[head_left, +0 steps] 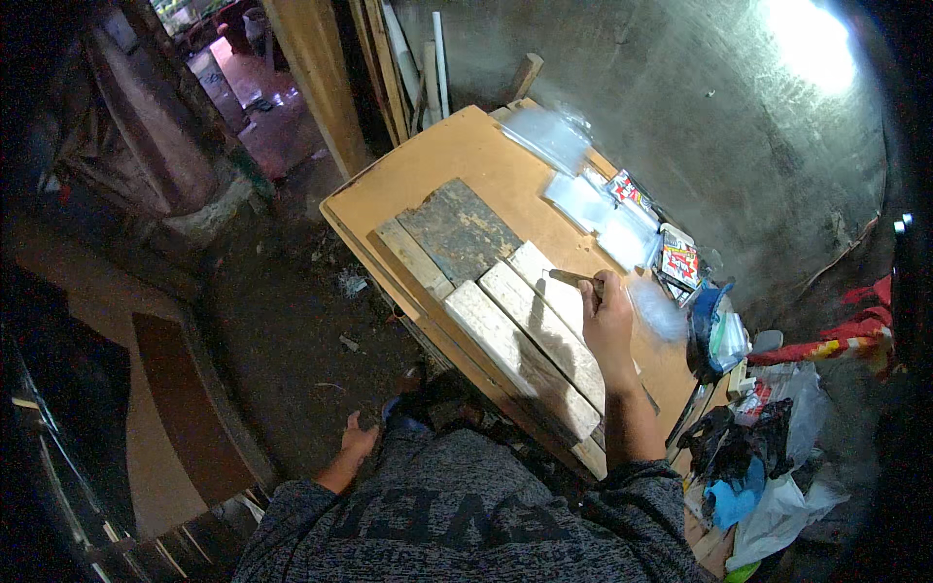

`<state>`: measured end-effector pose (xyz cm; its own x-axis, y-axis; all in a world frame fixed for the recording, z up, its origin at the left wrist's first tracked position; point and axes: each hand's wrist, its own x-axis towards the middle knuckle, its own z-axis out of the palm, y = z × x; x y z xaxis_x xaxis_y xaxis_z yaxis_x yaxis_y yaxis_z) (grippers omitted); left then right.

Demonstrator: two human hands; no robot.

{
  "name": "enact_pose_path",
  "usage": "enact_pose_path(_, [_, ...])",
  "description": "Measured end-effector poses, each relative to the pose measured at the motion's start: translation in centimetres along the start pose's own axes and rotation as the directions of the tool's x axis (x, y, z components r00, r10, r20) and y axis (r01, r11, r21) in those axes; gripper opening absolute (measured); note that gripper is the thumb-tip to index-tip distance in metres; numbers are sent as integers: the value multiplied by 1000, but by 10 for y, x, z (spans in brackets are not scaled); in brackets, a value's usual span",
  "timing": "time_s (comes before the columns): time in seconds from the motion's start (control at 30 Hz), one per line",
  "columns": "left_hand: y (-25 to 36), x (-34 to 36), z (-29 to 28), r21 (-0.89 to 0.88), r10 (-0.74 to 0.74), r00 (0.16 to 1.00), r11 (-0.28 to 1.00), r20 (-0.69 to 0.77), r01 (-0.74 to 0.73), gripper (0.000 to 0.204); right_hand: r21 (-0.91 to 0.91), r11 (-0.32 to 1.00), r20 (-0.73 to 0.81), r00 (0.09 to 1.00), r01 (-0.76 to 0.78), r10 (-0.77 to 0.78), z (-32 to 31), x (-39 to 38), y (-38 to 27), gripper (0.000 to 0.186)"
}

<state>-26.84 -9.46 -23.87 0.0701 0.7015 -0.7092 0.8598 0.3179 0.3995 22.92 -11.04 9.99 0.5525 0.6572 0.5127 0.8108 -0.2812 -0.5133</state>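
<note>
My right hand (609, 316) is closed around a short, slim brown tool (564, 278), whose tip points left; its exact kind does not show. The hand is above two pale, worn wooden planks (501, 342) lying side by side on a tan tabletop (403, 175), and casts a shadow on them. Touching their far ends is a dark, stained flat board (462, 230), with a narrow wooden strip (414, 258) along its left side. My left hand (360, 439) hangs low beside my body, off the table, with the thumb apart from the fingers and nothing visible in it.
Clear plastic bags (549, 139) and printed packets (680, 260) line the table's far right side. A blue container (714, 325) stands at the right corner. Crumpled plastic bags (748, 466) lie in a heap on the right. Wooden posts (316, 78) rise behind; dirt floor (282, 321) spreads leftward.
</note>
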Motion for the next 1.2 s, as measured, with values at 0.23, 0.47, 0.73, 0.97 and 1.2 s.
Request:
enact_pose_path(0.23, [-8,-7,0,37,-60,998,997,-7,61,89,-27,1000,82,997,15,-12,28,10,-16,25])
enact_pose_path(0.47, [15,-24,-15,1,-90,995,996,50,90,89,61,990,4,992,-124,124,0,-1,10,24])
enact_pose_path(0.73, [25,-16,-18,64,32,998,997,51,-35,88,63,942,-152,930,-330,336,-68,-56,38,25])
enact_pose_path(0.97, [56,-15,-22,47,55,991,997,121,-61,84,53,846,-132,836,-530,532,-110,-105,63,26])
enact_pose_path(1.2, [70,-8,-9,124,124,987,983,99,-135,81,42,841,-144,830,-540,540,-139,-137,74,27])
